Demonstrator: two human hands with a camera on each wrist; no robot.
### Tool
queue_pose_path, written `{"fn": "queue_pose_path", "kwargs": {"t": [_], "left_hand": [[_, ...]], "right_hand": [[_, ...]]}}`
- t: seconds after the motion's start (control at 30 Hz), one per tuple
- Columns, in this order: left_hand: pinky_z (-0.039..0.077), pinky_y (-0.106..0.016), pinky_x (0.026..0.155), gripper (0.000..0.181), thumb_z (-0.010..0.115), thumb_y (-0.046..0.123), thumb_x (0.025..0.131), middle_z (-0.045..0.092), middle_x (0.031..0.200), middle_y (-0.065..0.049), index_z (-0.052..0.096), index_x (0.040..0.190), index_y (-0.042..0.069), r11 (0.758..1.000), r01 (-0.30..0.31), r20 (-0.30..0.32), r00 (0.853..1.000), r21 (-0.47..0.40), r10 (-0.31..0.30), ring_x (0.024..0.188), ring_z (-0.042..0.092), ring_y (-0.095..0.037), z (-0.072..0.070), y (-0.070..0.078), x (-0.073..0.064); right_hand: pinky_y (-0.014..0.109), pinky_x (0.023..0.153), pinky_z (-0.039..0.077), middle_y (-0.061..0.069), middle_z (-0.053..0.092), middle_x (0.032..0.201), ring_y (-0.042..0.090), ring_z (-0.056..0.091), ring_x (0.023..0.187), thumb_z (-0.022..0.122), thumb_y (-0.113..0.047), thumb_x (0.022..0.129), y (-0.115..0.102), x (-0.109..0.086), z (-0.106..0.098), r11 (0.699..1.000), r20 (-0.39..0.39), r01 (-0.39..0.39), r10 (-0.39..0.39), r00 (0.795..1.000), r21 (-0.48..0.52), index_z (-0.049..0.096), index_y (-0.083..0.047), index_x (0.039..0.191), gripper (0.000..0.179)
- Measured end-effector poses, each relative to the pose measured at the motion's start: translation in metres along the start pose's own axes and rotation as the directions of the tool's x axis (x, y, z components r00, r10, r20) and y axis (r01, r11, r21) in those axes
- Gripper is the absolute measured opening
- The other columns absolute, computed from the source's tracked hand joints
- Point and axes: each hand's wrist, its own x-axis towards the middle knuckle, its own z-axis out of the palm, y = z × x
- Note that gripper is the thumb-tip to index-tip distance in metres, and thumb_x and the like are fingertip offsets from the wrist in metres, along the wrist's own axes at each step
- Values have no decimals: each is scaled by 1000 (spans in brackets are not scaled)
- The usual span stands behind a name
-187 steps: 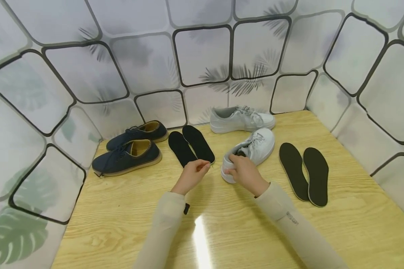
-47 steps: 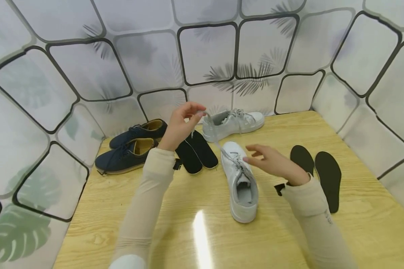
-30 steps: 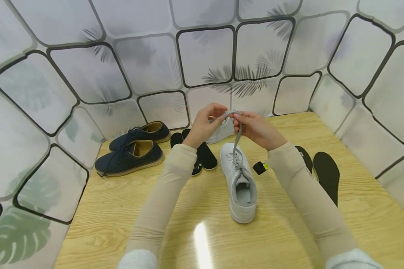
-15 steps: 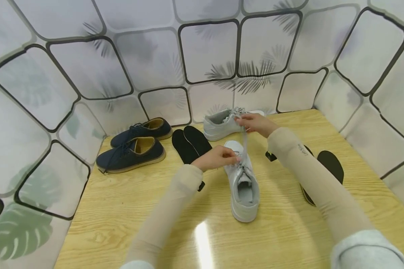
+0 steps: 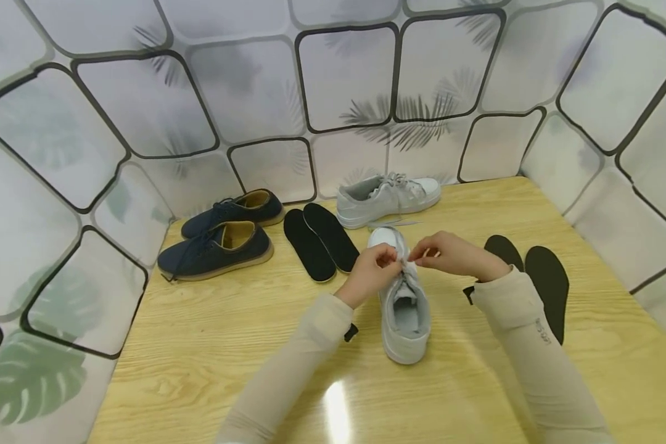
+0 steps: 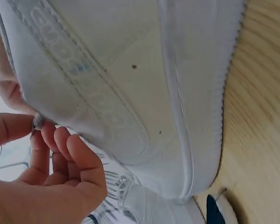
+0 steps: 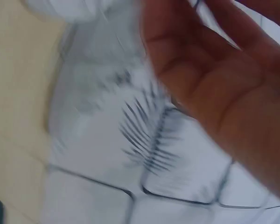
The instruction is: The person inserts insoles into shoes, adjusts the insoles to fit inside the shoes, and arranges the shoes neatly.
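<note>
A white lace-up sneaker (image 5: 406, 345) stands on the table, toe pointing away from me. Its grey shoelace (image 6: 38, 120) is pinched between thumb and fingertip of my left hand (image 5: 369, 277), over the top of the lacing. From the other side my right hand (image 5: 456, 256) has thumb and fingertips together at the same lacing, close by the left fingertips. The left wrist view shows the sneaker's side (image 6: 135, 93) filling the frame. In the right wrist view my right hand (image 7: 214, 84) is blurred and its fingertips are cut off.
A second white sneaker (image 5: 385, 200) sits behind, against the patterned backdrop, with loose lace ends before it. Navy shoes (image 5: 216, 253) stand at left, black insoles (image 5: 311, 246) beside them. Dark insoles (image 5: 546, 283) lie at right, partly behind my right forearm.
The sneaker, earlier angled right with my right hand at its heel, now points away. My hands raised and pulled the shoelace, and both have come down to the lacing.
</note>
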Motion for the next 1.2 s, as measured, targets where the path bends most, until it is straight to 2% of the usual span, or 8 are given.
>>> {"fn": "queue_pose_path", "kwargs": {"t": [0.13, 0.37, 0.67, 0.8, 0.87, 0.97, 1.03, 1.2], "left_hand": [[41, -21, 64, 11, 60, 10, 94, 54, 77, 2, 60, 91, 0, 981, 66, -18, 997, -182, -70, 72, 49, -11, 1, -4, 3], [42, -22, 65, 16, 60, 14, 96, 53, 79, 4, 59, 93, -2, 963, 97, -9, 995, -253, -102, 74, 49, -9, -6, -11, 3], [38, -23, 61, 17, 58, 10, 96, 48, 73, 3, 59, 91, -6, 979, 163, 67, 986, -124, -155, 67, 44, -11, -22, -30, -18], [44, -26, 63, 15, 59, 11, 95, 58, 80, -3, 62, 97, -4, 982, 139, -52, 990, 131, -133, 71, 52, -15, -37, -36, -18], [48, -31, 68, 16, 59, 11, 95, 61, 87, -11, 61, 100, -5, 909, 156, -174, 980, 386, -94, 77, 57, -21, -44, -40, -12], [51, -39, 76, 27, 59, 19, 97, 61, 96, -18, 57, 108, -5, 685, 287, -354, 934, 670, -46, 87, 59, -31, -49, -47, 0], [52, -41, 77, 40, 60, 29, 96, 60, 100, -22, 53, 112, -7, 579, 365, -422, 906, 730, -39, 91, 58, -35, -49, -54, 8], [52, -40, 73, 57, 67, 43, 89, 56, 103, -21, 47, 115, -4, 543, 462, -492, 865, 701, -101, 92, 55, -32, -47, -68, 21]], "right_hand": [[37, 76, 50, 9, 61, 112, 20, 56, 91, 62, -8, 94, 11, 2, 19, 985, -60, 108, -100, 993, 135, 63, -4, 119, 25], [33, 68, 47, 5, 60, 102, 17, 54, 87, 62, -4, 92, 21, -2, 35, 981, -196, 184, -168, 966, 67, 62, -9, 98, 7], [28, 55, 41, 2, 58, 76, 11, 48, 63, 57, -4, 96, 19, -15, 37, 999, -111, 41, -39, 993, 16, 57, -7, 91, 6], [29, 58, 41, 2, 58, 75, 11, 48, 63, 60, -5, 94, 14, -17, 40, 998, -156, -17, 8, 988, -55, 62, -6, 89, 5], [31, 58, 41, 3, 59, 73, 13, 47, 61, 60, -5, 93, 11, -18, 38, 993, -164, -73, 58, 985, -90, 65, -4, 90, 6], [33, 58, 41, 7, 61, 74, 15, 47, 60, 60, -3, 92, 10, -16, 34, 981, -198, -141, 114, 973, -130, 68, 0, 91, 9], [35, 59, 42, 10, 62, 77, 18, 49, 61, 61, -2, 91, 12, -13, 31, 976, -232, -169, 134, 963, -137, 69, 2, 91, 9], [44, 68, 46, 15, 62, 83, 28, 56, 72, 62, 1, 89, 19, -3, 22, 976, -333, -171, 118, 936, -135, 69, 3, 90, 7]]}}
